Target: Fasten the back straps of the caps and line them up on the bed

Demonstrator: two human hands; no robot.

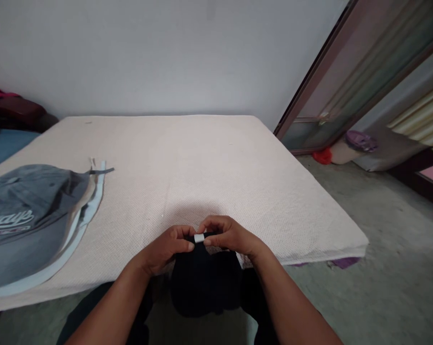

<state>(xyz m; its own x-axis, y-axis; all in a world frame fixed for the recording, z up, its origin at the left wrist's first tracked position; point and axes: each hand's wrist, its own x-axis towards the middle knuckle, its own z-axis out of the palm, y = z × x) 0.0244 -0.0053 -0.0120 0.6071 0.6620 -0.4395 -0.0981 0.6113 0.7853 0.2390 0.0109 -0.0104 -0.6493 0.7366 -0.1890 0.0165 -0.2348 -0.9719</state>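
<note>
Gripping the narrow dark band of a soft black fabric cap (205, 285), the left hand (172, 245) and the right hand (226, 235) pinch closely on either side of a small pale rectangular fastener (199, 237). The cap hangs at the near edge of the cream, textured-cloth-covered worktop (188, 153); a grey fabric cap with white lettering (33, 196) lies well apart, at left. Likely faults: a loosened pinch could let the band slip at the fastener, unequal pull could twist it, and releasing both hands could drop the seemingly unsupported cap floorward.
</note>
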